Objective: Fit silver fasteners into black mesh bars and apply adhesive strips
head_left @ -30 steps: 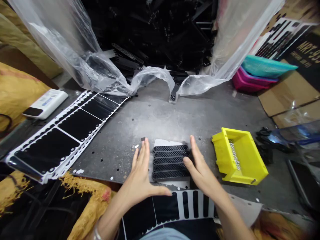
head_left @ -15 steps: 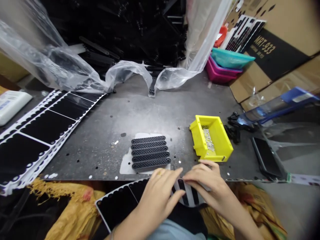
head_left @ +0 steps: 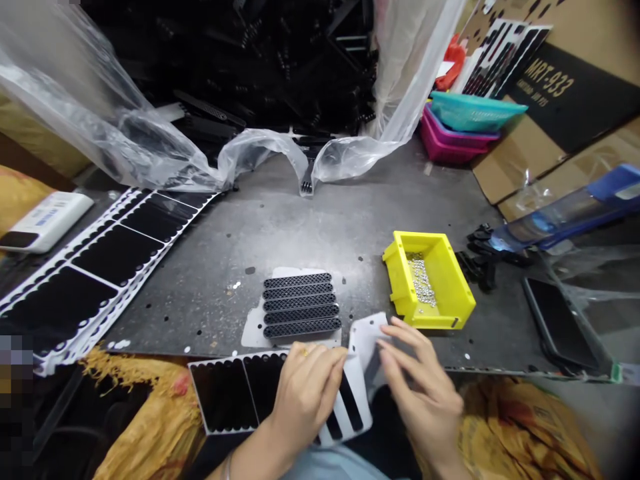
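Black-patched sheet [head_left: 225, 395] held by left hand [head_left: 305, 393], right hand [head_left: 423, 390] pinching edge; carton [head_left: 565, 93] reads MRT-933.

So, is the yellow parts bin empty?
Not empty: the yellow parts bin holds a loose scatter of small silver pieces on its floor.

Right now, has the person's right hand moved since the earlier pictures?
Yes. The right hand has moved back toward the person: it was beside the row of black mesh strips, and now sits below that row, at the white sheet.
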`<state>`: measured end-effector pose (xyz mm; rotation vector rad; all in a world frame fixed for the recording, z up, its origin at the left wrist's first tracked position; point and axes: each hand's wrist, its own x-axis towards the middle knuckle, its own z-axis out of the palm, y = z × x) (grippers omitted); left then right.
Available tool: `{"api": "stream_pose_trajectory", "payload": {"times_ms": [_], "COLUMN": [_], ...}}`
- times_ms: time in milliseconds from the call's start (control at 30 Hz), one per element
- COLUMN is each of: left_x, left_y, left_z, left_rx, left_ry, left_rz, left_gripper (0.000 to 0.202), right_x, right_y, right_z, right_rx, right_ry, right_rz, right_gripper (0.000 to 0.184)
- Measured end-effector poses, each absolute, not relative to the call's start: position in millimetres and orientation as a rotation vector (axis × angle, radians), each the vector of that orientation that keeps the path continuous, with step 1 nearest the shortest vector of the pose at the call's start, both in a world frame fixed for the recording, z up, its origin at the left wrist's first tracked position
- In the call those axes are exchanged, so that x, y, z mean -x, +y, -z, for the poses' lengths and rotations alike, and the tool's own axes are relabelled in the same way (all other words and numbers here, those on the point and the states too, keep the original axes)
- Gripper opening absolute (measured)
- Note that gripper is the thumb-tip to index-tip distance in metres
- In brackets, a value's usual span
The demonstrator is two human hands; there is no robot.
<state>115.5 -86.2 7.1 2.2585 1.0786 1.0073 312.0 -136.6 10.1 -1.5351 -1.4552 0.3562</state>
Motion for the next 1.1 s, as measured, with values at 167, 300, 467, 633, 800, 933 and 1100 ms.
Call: {"api": "stream_pose_trajectory", "payload": {"times_ms": [167,300,467,633,800,933,1100], "left_x": [-114,-89,-27,-11,-19,-21,-21], "left_y": [-89,-87,-66,-58,-57,-52,-48], "left_z": [8,6,-4,1,4,1,0], "left_rx": [-2.382,-2.263,-2.005,-1.802,-1.701,-1.674,-1.654], "left_ry": [1.265,1.476,1.739,1.625,1.628,1.647,1.645], "left_rz": [-1.052,-1.086,-0.928,-0.755,-0.772,-0.730,-0.681], "left_gripper": [0.017,0.011,0.008,0.015,0.016,0.014,0.017], "right_x": [-313,-274,-226,-222,-221,-220,-257], "right_y": [-127,-89,-50,-46,-45,-45,-55], "right_z": [-35,-39,-18,-7,-8,-15,-25], "right_rx": [1.536,1.345,1.085,1.081,1.081,1.061,1.297], "right_ry": [-1.103,-1.746,-2.134,-2.222,-2.247,-2.287,-2.188], "right_rz": [-0.306,-0.457,-0.373,-0.427,-0.446,-0.374,-0.506], "right_gripper": [0.016,0.020,0.011,0.011,0.013,0.012,0.021]}}
